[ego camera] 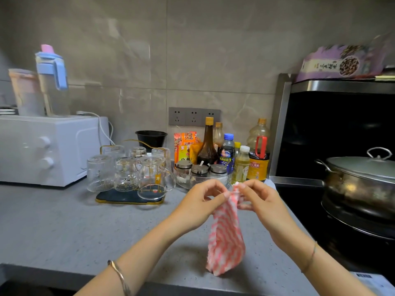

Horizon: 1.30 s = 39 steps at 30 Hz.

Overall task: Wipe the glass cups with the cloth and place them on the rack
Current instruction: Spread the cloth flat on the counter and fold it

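Both hands are up over the countertop (64,227), toward its right end, and the pink-and-white striped cloth (226,238) is strung between them. The left hand (199,201) pinches the cloth's top edge between thumb and forefinger, with the other fingers curled loosely behind. The right hand (259,199) nips the same top edge just beside it, its fingertips (241,185) closed tight on a small bunched corner. The two grips nearly touch. From there the cloth hangs straight down in a loose fold, its lower end close to the counter's front edge; I can't tell whether it touches the surface.

The glass cups (100,171) sit mouth-down on the rack (119,199), a dark tray with a gold rim and wire frame, back toward the wall at mid-counter and well apart from both hands. A clear glass jug (152,178) is upended at the rack's front right corner. A white oven (42,146) stands just left of the rack, and sauce bottles (226,152) crowd the back to its right. Beyond the counter's right end, a lidded steel pot (359,180) sits on the stove.
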Available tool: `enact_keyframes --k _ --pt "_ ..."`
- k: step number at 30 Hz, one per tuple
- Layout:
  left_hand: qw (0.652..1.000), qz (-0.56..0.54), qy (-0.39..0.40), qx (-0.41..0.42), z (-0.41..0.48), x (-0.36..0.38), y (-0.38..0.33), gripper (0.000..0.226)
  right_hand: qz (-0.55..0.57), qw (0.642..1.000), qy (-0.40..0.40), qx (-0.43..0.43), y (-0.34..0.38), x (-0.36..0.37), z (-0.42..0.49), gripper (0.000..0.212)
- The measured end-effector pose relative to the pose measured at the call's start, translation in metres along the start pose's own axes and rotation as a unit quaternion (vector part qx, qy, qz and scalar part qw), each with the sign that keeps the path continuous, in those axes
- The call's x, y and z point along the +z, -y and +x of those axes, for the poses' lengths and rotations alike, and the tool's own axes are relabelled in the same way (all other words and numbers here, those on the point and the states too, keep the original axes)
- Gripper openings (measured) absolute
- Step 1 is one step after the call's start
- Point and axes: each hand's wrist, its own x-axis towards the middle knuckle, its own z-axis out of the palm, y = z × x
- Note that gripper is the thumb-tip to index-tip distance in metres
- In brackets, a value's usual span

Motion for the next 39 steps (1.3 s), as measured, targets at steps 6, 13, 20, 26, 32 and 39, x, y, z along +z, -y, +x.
enact_keyframes --k 6,13,20,26,32,39 --pt "0.993 0.068 -0.055 0.08 0.004 -0.006 0.003 0.01 -0.007 0.997 0.075 0.033 0.003 -0.001 0.002 0.019" --pt "0.999 -0.022 0.015 0.03 -0.002 -0.013 0.011 0.031 -0.032 0.997 0.076 0.0 0.022 -0.002 0.001 0.024" --pt "0.988 -0.052 0.092 -0.116 -0.033 -0.035 0.031 0.026 -0.007 0.999 0.027 -0.036 0.029 -0.019 -0.001 0.011" --pt "0.971 -0.194 0.052 -0.126 -0.035 -0.051 0.003 0.026 0.021 1.0 0.004 -0.005 0.028 -0.03 -0.008 0.007" --pt "0.982 -0.077 -0.039 -0.171 -0.011 -0.046 0.026 0.025 0.012 0.997 -0.034 0.063 -0.009 -0.031 0.018 0.008" --pt "0.903 0.407 -0.023 -0.138 -0.024 0.029 0.095 0.047 -0.42 0.905 0.063 0.041 -0.11 -0.015 0.002 0.04"
